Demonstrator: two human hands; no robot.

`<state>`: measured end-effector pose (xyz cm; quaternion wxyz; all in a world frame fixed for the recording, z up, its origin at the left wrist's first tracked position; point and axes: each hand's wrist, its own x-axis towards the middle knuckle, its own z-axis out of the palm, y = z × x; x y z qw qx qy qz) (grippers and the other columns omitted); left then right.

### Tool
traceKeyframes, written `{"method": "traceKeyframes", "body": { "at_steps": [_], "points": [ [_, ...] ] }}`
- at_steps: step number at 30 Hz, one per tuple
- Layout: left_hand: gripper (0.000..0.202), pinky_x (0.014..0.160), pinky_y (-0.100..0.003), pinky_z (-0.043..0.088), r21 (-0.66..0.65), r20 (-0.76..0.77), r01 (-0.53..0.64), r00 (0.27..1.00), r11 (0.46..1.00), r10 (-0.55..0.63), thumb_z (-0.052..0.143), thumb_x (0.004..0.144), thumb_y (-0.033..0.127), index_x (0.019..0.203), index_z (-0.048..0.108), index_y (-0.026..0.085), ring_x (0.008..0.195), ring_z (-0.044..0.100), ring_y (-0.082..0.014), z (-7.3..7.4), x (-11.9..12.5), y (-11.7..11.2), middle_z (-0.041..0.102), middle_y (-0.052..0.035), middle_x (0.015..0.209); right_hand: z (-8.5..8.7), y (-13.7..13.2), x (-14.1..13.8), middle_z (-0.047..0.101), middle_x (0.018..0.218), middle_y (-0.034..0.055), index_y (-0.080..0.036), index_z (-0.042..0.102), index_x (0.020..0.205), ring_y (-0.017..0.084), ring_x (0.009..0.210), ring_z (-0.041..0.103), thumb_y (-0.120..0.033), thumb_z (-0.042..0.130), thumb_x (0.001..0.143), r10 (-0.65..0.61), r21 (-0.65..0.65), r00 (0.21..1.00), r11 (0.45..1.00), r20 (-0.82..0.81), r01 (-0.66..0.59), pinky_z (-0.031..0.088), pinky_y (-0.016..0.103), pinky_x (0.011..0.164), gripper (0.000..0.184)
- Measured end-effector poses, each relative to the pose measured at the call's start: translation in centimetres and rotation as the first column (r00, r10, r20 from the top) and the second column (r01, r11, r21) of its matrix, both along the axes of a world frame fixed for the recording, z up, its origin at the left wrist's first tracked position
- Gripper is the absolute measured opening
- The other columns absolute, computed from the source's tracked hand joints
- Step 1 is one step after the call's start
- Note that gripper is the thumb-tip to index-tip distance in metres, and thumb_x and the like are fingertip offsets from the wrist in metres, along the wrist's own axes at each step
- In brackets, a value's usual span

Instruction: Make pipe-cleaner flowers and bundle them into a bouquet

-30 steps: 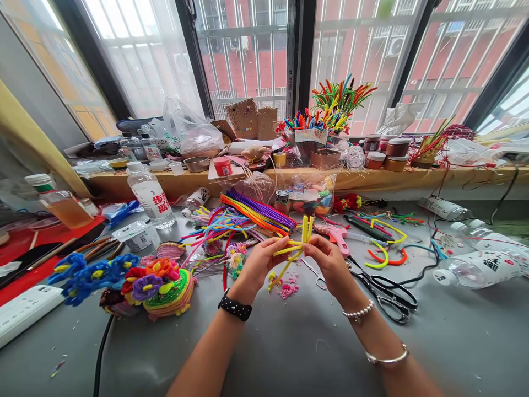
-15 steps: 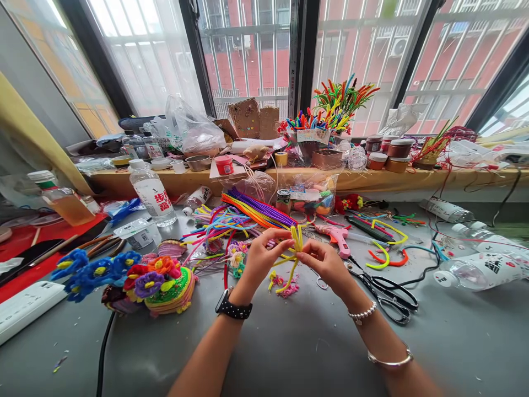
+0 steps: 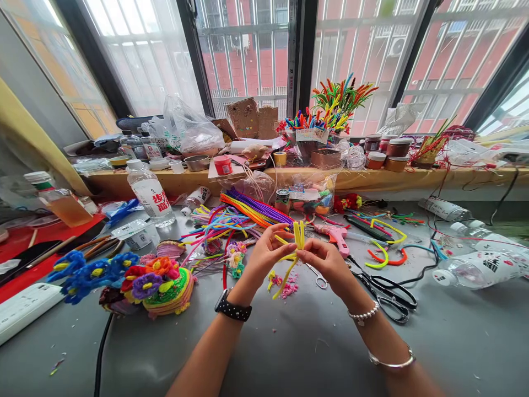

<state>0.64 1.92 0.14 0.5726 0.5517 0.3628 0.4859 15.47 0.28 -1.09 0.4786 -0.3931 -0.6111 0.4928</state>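
Yellow pipe cleaners [image 3: 299, 236], bent into a small upright bundle with loose ends hanging below, are held above the grey table between my two hands. My left hand [image 3: 270, 251] pinches the bundle from the left, thumb and fingertips close to its middle. From the right, my right hand [image 3: 322, 256] grips its lower middle between thumb and fingers. Under the bundle lie pink and yellow fuzzy scraps [image 3: 289, 288]. A small pair of scissors [image 3: 321, 281] is beside my right hand, partly hidden by it.
Behind my hands lie purple and orange pipe cleaners [image 3: 260, 208] and a pink glue gun [image 3: 338, 237]. Black scissors [image 3: 392, 298] rest at right, near plastic bottles [image 3: 481, 269]. Fuzzy flowers [image 3: 146, 284] and an upright bottle [image 3: 151, 193] stand at left.
My left fingers have shifted slightly down and left from the top of the yellow bundle, and its upper loops show more. The hanging end has swung a little left.
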Motion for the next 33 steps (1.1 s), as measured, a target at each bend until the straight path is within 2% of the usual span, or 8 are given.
{"method": "traceKeyframes", "body": {
  "at_steps": [4, 9, 13, 16, 19, 24, 29, 33],
  "points": [
    [0.027, 0.073, -0.027, 0.043, -0.155, -0.014, 0.142, 0.989, 0.978, -0.146, 0.064, 0.061, 0.030, 0.082, 0.062, 0.012, 0.075, 0.057, -0.0147, 0.07, 0.10, -0.18, 0.062, -0.0048, 0.079, 0.11, 0.13, 0.07, 0.047, 0.057, -0.0031, -0.016, 0.053, 0.061, 0.009, 0.052, 0.040, -0.034, 0.061, 0.065, -0.014, -0.021, 1.000, 1.000, -0.006, 0.013, 0.030, 0.021, 0.048, 0.021],
    [0.021, 0.073, -0.024, 0.043, -0.197, 0.046, 0.085, 0.996, 0.977, -0.077, 0.065, 0.062, 0.028, 0.075, 0.065, 0.012, 0.072, 0.058, -0.0131, 0.04, -0.04, -0.22, 0.064, -0.0040, 0.075, 0.30, 0.14, 0.25, 0.058, 0.070, 0.0017, -0.016, 0.061, 0.072, 0.014, 0.065, 0.051, -0.035, 0.059, 0.066, 0.016, -0.023, 0.998, 1.000, 0.057, -0.015, 0.038, 0.025, 0.059, 0.020],
    [0.022, 0.071, -0.023, 0.044, -0.239, 0.083, 0.083, 0.994, 0.967, -0.065, 0.064, 0.063, 0.028, 0.077, 0.065, 0.012, 0.067, 0.058, -0.0114, -0.13, -0.18, -0.09, 0.065, -0.0042, 0.072, 0.40, 0.25, 0.45, 0.057, 0.063, 0.0011, -0.016, 0.059, 0.066, 0.013, 0.060, 0.048, -0.039, 0.053, 0.070, -0.133, -0.012, 0.989, 0.991, 0.072, 0.134, 0.037, 0.024, 0.056, 0.025],
    [0.024, 0.069, -0.022, 0.045, -0.290, 0.066, 0.124, 0.992, 0.949, -0.110, 0.066, 0.061, 0.029, 0.077, 0.065, 0.011, 0.064, 0.058, -0.0107, -0.20, -0.09, -0.14, 0.065, -0.0047, 0.071, 0.18, 0.42, 0.53, 0.053, 0.060, -0.0008, -0.016, 0.057, 0.070, 0.011, 0.057, 0.044, -0.039, 0.056, 0.068, -0.220, -0.003, 0.975, 0.975, 0.032, 0.220, 0.035, 0.023, 0.053, 0.023],
    [0.027, 0.067, -0.021, 0.045, -0.322, 0.042, 0.178, 0.984, 0.930, -0.174, 0.067, 0.059, 0.030, 0.077, 0.065, 0.010, 0.064, 0.058, -0.0108, -0.23, 0.14, -0.27, 0.065, -0.0053, 0.071, -0.10, 0.53, 0.53, 0.051, 0.061, -0.0012, -0.016, 0.056, 0.072, 0.011, 0.057, 0.043, -0.038, 0.058, 0.067, -0.200, -0.010, 0.980, 0.980, 0.001, 0.200, 0.034, 0.022, 0.051, 0.023],
    [0.024, 0.064, -0.022, 0.045, -0.315, -0.047, 0.211, 0.970, 0.925, -0.238, 0.069, 0.056, 0.030, 0.070, 0.066, 0.010, 0.061, 0.058, -0.0111, -0.29, 0.42, -0.32, 0.064, -0.0042, 0.066, -0.02, 0.47, 0.39, 0.048, 0.058, -0.0022, -0.015, 0.054, 0.064, 0.009, 0.055, 0.040, -0.036, 0.058, 0.067, -0.160, -0.003, 0.987, 0.987, -0.005, 0.160, 0.031, 0.022, 0.051, 0.021],
    [0.022, 0.063, -0.023, 0.046, -0.295, -0.023, 0.185, 0.979, 0.937, -0.201, 0.070, 0.053, 0.028, 0.065, 0.064, 0.010, 0.057, 0.058, -0.0112, -0.07, 0.55, -0.43, 0.064, -0.0031, 0.061, 0.14, 0.37, 0.28, 0.045, 0.055, -0.0036, -0.016, 0.053, 0.061, 0.009, 0.053, 0.037, -0.035, 0.059, 0.067, -0.183, -0.017, 0.982, 0.983, -0.048, 0.182, 0.029, 0.022, 0.050, 0.021],
    [0.023, 0.061, -0.023, 0.047, -0.279, 0.052, 0.135, 0.991, 0.951, -0.125, 0.071, 0.052, 0.027, 0.066, 0.063, 0.010, 0.055, 0.058, -0.0113, -0.01, 0.74, -0.50, 0.063, -0.0023, 0.059, -0.25, 0.50, 0.36, 0.043, 0.054, -0.0045, -0.016, 0.050, 0.058, 0.008, 0.054, 0.038, -0.035, 0.060, 0.066, -0.200, -0.076, 0.965, 0.979, -0.168, 0.190, 0.031, 0.021, 0.053, 0.022]
  ]
}}
